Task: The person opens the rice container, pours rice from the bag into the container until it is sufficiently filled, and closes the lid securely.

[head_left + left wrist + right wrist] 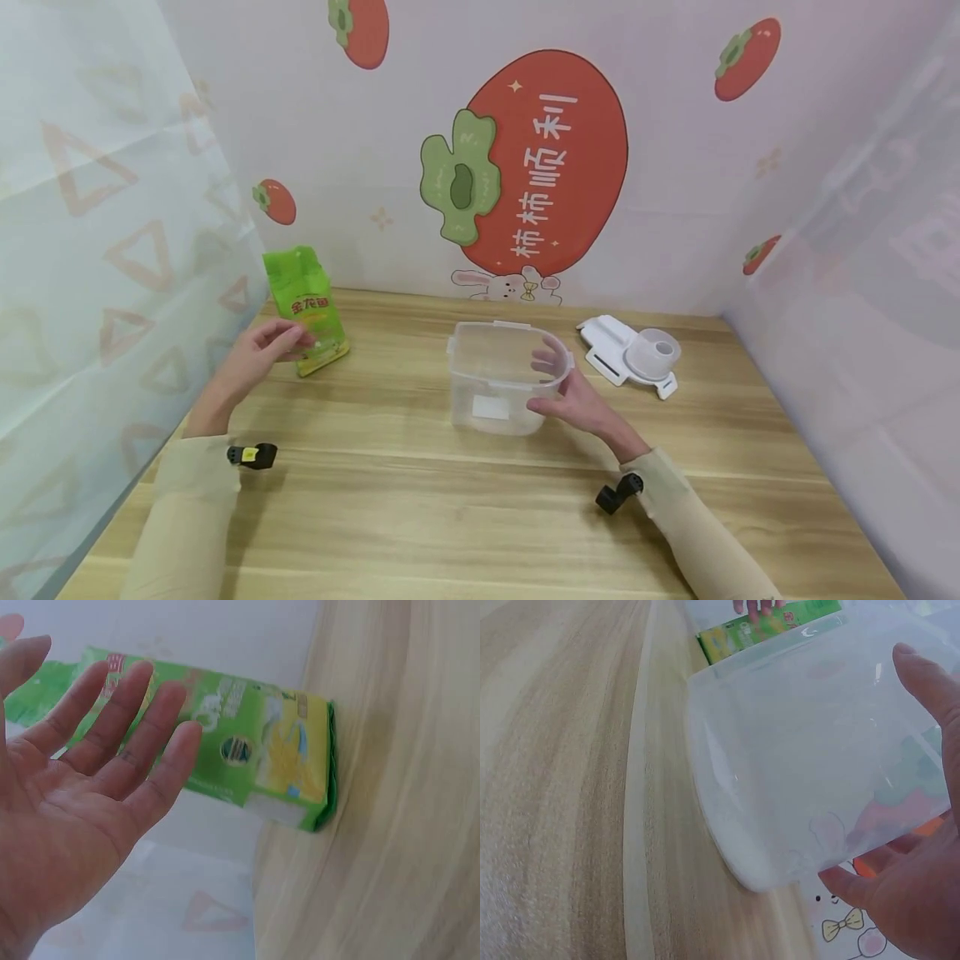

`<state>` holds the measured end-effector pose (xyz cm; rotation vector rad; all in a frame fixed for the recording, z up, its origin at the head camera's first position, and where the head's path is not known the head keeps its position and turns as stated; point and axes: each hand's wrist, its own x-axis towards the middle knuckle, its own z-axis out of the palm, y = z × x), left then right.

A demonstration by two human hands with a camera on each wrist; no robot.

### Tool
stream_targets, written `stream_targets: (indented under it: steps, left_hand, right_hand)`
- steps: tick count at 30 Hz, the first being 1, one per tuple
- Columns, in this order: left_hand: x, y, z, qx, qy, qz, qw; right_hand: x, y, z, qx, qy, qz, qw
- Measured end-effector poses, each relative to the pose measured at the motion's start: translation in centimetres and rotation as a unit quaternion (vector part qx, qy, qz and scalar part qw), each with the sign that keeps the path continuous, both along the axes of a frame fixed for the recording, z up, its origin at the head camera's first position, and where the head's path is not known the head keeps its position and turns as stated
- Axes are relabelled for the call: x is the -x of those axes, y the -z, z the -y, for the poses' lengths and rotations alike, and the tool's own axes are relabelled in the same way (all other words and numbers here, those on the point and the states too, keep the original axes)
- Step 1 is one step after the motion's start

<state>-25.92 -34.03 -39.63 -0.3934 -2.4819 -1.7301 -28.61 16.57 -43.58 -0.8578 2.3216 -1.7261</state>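
Observation:
My right hand point(581, 404) holds the rounded right end of a clear plastic container point(517, 412), thumb on the near side and fingers around the far side. In the right wrist view the thumb and fingers point(851, 889) lie on opposite sides of the container's wall point(780, 765). The container stands upright on the table with no lid on, a small white label on its front. At the left, my left hand point(258, 358) is beside a green packaged bag point(307, 292) standing upright. In the left wrist view its fingers point(161, 716) are extended in front of the bag, not wrapped round it.
A white lid point(607, 342) with a round translucent cup point(654, 354) on it lies at the back right of the wooden table point(420, 517). Printed cloth walls point(660, 208) enclose the back and both sides. Black wrist cameras point(255, 455) are fixed at the sleeve cuffs.

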Motion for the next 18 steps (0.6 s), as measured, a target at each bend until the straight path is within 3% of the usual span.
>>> stream_targets:
  steps: [3, 5, 9, 14, 16, 18]
  left_hand:
    - [0.0, 0.2, 0.7, -0.006, -0.008, 0.005, 0.9999]
    - [-0.1, 0.3, 1.2, 0.000, -0.034, 0.018, 0.9993]
    - [0.0, 0.5, 1.8, 0.015, -0.113, 0.042, 0.9926]
    - [1.0, 1.3, 1.8, -0.019, -0.208, 0.040, 0.9772]
    - [1.4, 1.6, 1.5, -0.019, -0.226, 0.043, 0.9729]
    - [1.6, 1.9, 1.1, -0.006, -0.223, 0.059, 0.9730]
  right_hand:
    - [0.0, -0.1, -0.1, -0.001, -0.001, 0.001, 1.0000]
    - [0.0, -0.2, -0.1, -0.005, -0.002, 0.002, 1.0000]
    - [0.0, -0.4, -0.1, -0.011, 0.003, 0.006, 0.9999]
    - [0.0, -0.7, -0.3, -0.018, 0.009, 0.002, 0.9998]
    - [0.0, -0.7, -0.3, -0.019, 0.010, 0.001, 0.9998]
    - [0.1, -0.6, -0.3, -0.018, 0.007, 0.000, 0.9998]
